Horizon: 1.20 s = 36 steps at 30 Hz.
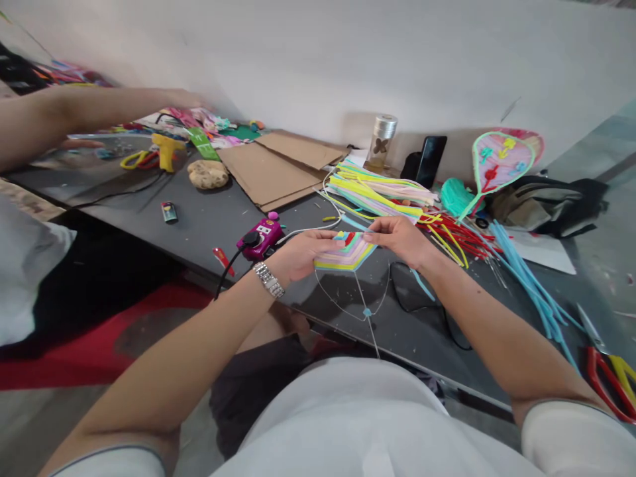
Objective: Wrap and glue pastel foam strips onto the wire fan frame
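A striped panel of pipe cleaners [340,262], in bands of blue, yellow, pink, green and red, spans a thin white wire frame [356,289]. My left hand [304,254] pinches the panel's left side, thumb on top. At the upper right edge, the fingers of my right hand [399,240] are closed on the same panel. A light blue pipe cleaner [422,285] shows below my right hand; its other end is hidden. The wire frame curves down towards me and meets at a small blue binding [367,311], with a straight stem below.
Pipe cleaner bundles [377,189] lie beyond my hands; blue ones [539,291] and scissors [603,364] are at right. A purple power socket [259,238], cardboard [273,175], a glue gun [167,151] and a finished fan [501,162] share the table. Another person's arm [99,109] reaches in at left.
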Available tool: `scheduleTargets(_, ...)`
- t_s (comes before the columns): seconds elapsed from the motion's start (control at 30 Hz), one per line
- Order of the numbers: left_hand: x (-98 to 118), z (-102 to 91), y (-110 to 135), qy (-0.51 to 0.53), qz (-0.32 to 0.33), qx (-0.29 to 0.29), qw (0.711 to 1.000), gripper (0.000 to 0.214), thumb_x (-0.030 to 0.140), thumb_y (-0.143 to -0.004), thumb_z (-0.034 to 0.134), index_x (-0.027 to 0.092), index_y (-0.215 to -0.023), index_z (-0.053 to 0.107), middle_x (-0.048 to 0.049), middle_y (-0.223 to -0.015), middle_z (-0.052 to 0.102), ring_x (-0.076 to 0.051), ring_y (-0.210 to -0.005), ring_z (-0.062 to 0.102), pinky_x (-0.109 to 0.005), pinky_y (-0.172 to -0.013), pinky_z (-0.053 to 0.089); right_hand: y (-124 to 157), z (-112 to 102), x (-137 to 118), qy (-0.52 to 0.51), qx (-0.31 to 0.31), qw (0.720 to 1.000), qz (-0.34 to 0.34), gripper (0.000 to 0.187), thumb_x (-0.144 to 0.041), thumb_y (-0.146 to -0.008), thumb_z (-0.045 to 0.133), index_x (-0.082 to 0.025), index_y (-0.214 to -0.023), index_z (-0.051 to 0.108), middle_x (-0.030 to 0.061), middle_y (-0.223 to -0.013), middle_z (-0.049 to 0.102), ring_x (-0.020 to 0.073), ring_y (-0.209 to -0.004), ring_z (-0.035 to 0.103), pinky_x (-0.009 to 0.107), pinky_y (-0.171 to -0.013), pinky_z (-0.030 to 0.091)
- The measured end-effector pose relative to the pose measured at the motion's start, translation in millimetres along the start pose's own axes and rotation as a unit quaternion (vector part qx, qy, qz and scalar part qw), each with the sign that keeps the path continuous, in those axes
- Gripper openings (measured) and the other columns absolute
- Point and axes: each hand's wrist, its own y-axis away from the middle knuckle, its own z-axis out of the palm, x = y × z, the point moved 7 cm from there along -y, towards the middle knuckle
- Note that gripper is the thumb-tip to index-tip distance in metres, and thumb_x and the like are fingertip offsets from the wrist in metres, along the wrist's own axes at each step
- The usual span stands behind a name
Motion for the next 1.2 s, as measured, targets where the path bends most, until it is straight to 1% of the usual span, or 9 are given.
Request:
scheduleTargets(0.07, 5.5, -0.3, -2.0, 0.015, 0.02, 0.004, 1.0, 0.027, 0.025, -0.082, 0.08, 0.01, -0.104, 0.078, -0.0173, -0.109, 0.079, -0.025, -0.089, 0.077, -0.032, -0.08, 0.062, -2.5, -7.9, 2.0, -0.046, 0.012, 0.999, 0.027, 0.042, -0.05, -0.054, 0.09, -0.017, -0.068, 0.067, -0.0051, -0.058, 0.055, 0.0072, -0.053, 0.039, 0.025, -0.051, 0.028)
scheduleTargets(0.17, -0.9, -4.4, 5.3, 0.045, 0.037, 0.019, 0.998, 0.031, 0.035, -0.092, 0.07, 0.013, -0.113, 0.075, -0.018, -0.12, 0.076, -0.028, -0.104, 0.075, -0.037, -0.088, 0.062, 0.2, -25.1, 7.3, -0.105, 0.056, 0.992, 0.042, 0.043, -0.047, -0.051, 0.092, -0.017, -0.068, 0.065, -0.0031, -0.063, 0.059, 0.0065, -0.053, 0.039, 0.024, -0.049, 0.025)
scheduleTargets(0.33, -35.7, -9.5, 27.1, 0.13, 0.048, 0.128, 0.982, 0.02, 0.02, -0.089, 0.07, 0.012, -0.107, 0.072, -0.0161, -0.111, 0.079, -0.024, -0.098, 0.077, -0.034, -0.087, 0.061, 10.0, -36.1, 18.8, -0.13, 0.107, 0.984, 0.053, 0.043, -0.045, -0.049, 0.092, -0.018, -0.067, 0.063, -0.0034, -0.062, 0.058, 0.0069, -0.053, 0.04, 0.023, -0.047, 0.024)
scheduleTargets(0.5, -46.2, 7.8, 31.4, 0.192, 0.103, 0.187, 0.958, 0.016, 0.018, -0.082, 0.079, 0.015, -0.095, 0.069, -0.008, -0.094, 0.079, -0.019, -0.087, 0.077, -0.028, -0.079, 0.059, 18.2, -23.3, 12.3, -0.113, 0.116, 0.986, 0.027, 0.045, -0.049, -0.05, 0.091, -0.018, -0.069, 0.065, -0.0041, -0.061, 0.058, 0.0069, -0.052, 0.039, 0.024, -0.048, 0.026)
scheduleTargets(0.63, -45.7, 14.1, 29.3, 0.206, 0.129, 0.207, 0.948, 0.025, 0.02, -0.073, 0.087, 0.015, -0.086, 0.066, -0.0038, -0.083, 0.077, -0.015, -0.076, 0.075, -0.026, -0.075, 0.057, 23.2, -13.7, 2.5, -0.089, 0.109, 0.99, -0.013, 0.043, -0.05, -0.055, 0.091, -0.018, -0.069, 0.066, -0.0058, -0.058, 0.054, 0.0075, -0.053, 0.039, 0.025, -0.05, 0.03)
scheduleTargets(0.77, -46.0, 12.5, 32.4, 0.191, 0.147, 0.225, 0.944, 0.031, 0.024, -0.068, 0.091, 0.015, -0.082, 0.065, -0.0033, -0.079, 0.076, -0.014, -0.072, 0.073, -0.024, -0.07, 0.055, 23.9, -12.3, 0.2, -0.078, 0.118, 0.989, -0.044, 0.042, -0.05, -0.057, 0.09, -0.018, -0.069, 0.066, -0.0039, -0.063, 0.06, 0.009, -0.058, 0.044, 0.026, -0.054, 0.036)
scheduleTargets(1.0, -55.7, 20.4, 33.4, 0.17, 0.112, 0.199, 0.959, 0.035, 0.03, -0.065, 0.093, 0.015, -0.077, 0.063, -0.0052, -0.077, 0.076, -0.018, -0.079, 0.075, -0.026, -0.074, 0.056, 20.7, -8.1, 3.8, -0.065, 0.116, 0.99, -0.046, 0.04, -0.05, -0.06, 0.088, -0.019, -0.069, 0.065, -0.0031, -0.064, 0.06, 0.0109, -0.061, 0.048, 0.027, -0.058, 0.04)
scheduleTargets(1.1, -55.8, 20.9, 34.3, 0.166, 0.119, 0.206, 0.957, 0.036, 0.03, -0.064, 0.093, 0.015, -0.077, 0.062, -0.0049, -0.075, 0.075, -0.018, -0.078, 0.075, -0.026, -0.073, 0.056, 21.5, -10.0, 3.1, -0.054, 0.128, 0.989, -0.054, 0.041, -0.051, -0.058, 0.089, -0.019, -0.069, 0.066, -0.002, -0.066, 0.062, 0.0122, -0.064, 0.051, 0.027, -0.062, 0.044)
scheduleTargets(1.2, -51.5, 18.3, 36.7, 0.173, 0.146, 0.218, 0.949, 0.033, 0.029, -0.069, 0.09, 0.015, -0.084, 0.064, -0.0047, -0.08, 0.076, -0.016, -0.077, 0.075, -0.026, -0.073, 0.056, 20.7, -13.7, 4.1, -0.045, 0.126, 0.989, -0.06, 0.041, -0.052, -0.059, 0.088, -0.019, -0.072, 0.068, -0.0003, -0.07, 0.065, 0.0143, -0.067, 0.056, 0.03, -0.067, 0.047)
